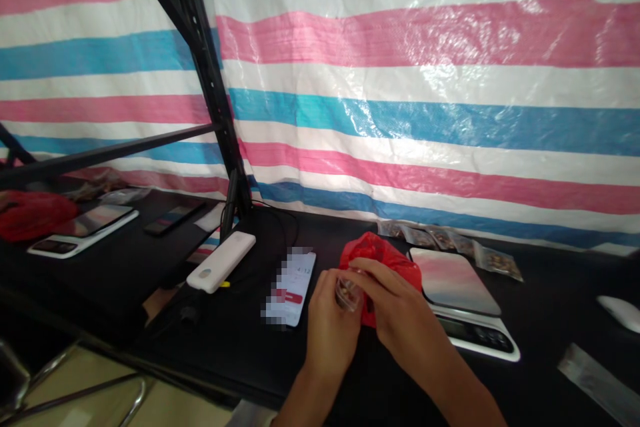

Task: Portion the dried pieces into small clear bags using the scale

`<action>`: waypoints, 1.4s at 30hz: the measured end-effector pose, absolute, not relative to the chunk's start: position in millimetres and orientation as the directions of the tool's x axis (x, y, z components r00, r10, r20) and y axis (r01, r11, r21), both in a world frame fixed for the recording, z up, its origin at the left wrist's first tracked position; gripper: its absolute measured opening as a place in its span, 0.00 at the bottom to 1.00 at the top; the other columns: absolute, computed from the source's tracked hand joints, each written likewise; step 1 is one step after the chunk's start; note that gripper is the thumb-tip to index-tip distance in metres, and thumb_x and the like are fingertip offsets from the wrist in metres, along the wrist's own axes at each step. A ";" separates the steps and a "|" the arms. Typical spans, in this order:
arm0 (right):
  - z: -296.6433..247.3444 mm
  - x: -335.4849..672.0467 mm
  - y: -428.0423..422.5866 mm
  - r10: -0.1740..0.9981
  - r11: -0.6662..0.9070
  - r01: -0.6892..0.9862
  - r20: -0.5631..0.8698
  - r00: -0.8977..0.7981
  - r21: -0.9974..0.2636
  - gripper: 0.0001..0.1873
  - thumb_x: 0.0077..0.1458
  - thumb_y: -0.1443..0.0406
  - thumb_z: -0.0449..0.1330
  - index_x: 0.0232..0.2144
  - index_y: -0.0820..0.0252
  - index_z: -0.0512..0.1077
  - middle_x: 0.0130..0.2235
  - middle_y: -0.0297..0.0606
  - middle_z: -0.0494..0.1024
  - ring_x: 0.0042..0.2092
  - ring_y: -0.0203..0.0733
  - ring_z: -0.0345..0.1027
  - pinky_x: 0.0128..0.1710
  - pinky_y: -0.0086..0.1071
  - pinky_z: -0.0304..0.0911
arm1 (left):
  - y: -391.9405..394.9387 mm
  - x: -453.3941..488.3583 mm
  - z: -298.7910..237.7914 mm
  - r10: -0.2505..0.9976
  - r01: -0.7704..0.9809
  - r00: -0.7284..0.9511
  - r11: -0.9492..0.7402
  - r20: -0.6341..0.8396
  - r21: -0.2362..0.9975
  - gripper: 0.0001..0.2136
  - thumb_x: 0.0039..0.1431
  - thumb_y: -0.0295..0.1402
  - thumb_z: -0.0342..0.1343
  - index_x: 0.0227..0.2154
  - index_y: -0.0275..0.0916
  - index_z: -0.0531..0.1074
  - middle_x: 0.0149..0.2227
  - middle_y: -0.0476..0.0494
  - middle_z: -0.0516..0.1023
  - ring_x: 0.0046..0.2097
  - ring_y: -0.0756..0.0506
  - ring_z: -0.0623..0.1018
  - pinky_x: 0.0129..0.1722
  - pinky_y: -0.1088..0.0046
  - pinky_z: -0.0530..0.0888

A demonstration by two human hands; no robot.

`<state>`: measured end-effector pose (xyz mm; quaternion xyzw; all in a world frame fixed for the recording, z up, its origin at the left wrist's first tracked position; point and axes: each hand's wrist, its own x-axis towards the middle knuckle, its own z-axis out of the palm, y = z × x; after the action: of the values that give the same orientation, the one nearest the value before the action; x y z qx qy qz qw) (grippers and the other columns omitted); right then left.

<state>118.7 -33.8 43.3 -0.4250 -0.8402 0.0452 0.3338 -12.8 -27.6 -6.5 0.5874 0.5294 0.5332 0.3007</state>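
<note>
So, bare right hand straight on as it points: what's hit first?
Likely the bare left hand, which holds a small clear plastic bag of brownish pieces; depth to the right hand is unclear.

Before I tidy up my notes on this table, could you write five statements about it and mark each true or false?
1. The left hand and right hand meet at a small clear bag. True.
2. The phone lies between the white power bank and the red bag. True.
3. The red bag sits left of the nearer scale. True.
4. The phone lies on that scale's plate. False: it lies on the black table, left of the hands.
5. The power bank is in the left hand. False: it lies left of the phone.
</note>
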 end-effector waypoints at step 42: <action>34.1 137.0 -21.9 0.958 0.263 0.694 0.097 -0.270 -0.670 0.28 0.44 0.83 0.51 0.42 0.57 0.76 0.45 0.38 0.79 0.44 0.41 0.73 0.44 0.32 0.64 | -26.8 -16.6 -6.6 0.953 -0.443 -0.075 0.231 -0.292 0.866 0.16 0.42 0.25 0.61 0.36 0.40 0.67 0.32 0.49 0.79 0.33 0.47 0.80 0.35 0.71 0.76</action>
<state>137.0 -21.9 34.1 -0.5482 -0.7531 0.2602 0.2540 -16.6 -26.8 -6.6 0.2690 0.4747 0.5587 0.6247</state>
